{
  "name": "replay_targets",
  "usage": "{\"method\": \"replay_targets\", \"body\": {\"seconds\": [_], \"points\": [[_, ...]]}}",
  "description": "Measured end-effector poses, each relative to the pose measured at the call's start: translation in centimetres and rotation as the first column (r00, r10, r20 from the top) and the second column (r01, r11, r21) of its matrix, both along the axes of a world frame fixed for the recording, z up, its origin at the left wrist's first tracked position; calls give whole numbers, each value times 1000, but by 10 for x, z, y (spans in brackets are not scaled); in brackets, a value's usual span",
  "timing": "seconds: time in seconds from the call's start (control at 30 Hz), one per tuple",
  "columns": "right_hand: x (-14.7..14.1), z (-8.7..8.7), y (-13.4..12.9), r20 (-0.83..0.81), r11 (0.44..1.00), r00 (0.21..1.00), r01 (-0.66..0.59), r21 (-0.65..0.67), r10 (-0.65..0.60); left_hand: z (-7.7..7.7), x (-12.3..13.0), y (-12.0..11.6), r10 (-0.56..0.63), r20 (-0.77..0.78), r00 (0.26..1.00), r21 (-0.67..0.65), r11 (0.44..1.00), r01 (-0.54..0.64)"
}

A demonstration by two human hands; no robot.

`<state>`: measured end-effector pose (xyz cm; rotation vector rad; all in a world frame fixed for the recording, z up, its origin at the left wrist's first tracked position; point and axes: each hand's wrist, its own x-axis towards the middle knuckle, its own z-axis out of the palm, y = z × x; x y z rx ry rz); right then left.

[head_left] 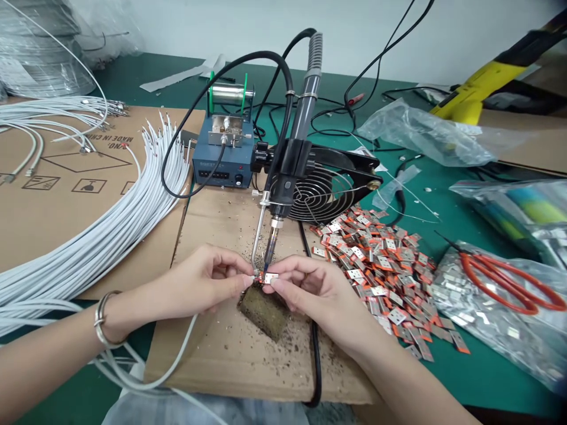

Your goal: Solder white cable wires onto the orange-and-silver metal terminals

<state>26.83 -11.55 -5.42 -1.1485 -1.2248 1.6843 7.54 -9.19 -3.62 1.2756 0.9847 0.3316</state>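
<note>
the left hand (210,280) pinches the end of a white cable (183,345) between thumb and forefinger, and the cable hangs away below that hand toward the near edge. the right hand (312,289) pinches a small orange and metal connector (270,278) between thumb and fingertips. the connector is in the middle, between the two hands, with its orange end facing the cable. the tip of a soldering iron (287,165) points down right at this spot, though i cannot tell whether it is touching the parts. a thin metal tube (259,227) comes down beside the iron, on its left.

under the fingers a dirty sponge (266,313) lies on a cardboard sheet (212,354) dotted with dark crumbs. to the right, a big heap of loose connectors (385,268) is spread on the green table (500,389), with a pair of orange-handled scissors (466,257) farther right, lying on a clear plastic bag (482,336). a round fan (321,195) is behind the iron, and a blue box (221,168) is to its left, with a spool of wire (229,93) above it. a thick bundle of white cables (133,218) runs along the left. a metal bracelet (101,321) circles the left wrist.
</note>
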Motion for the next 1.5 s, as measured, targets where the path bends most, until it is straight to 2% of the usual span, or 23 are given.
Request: {"method": "replay_targets", "body": {"seconds": [0.67, 1.13, 1.5], "points": [[2, 0, -1, 5, 1000, 1000, 0, 21, -1, 2, -1, 2, -11, -11, 1000, -41, 999, 10], [1, -3, -1, 38, 999, 999, 26, 21, -27, -2, -2, 3, -30, -58, 998, -23, 999, 29], [1, -3, 0, 19, 1000, 1000, 10, 22, -10, 3, -1, 4, -66, -70, 995, 2, 998, 66]]}}
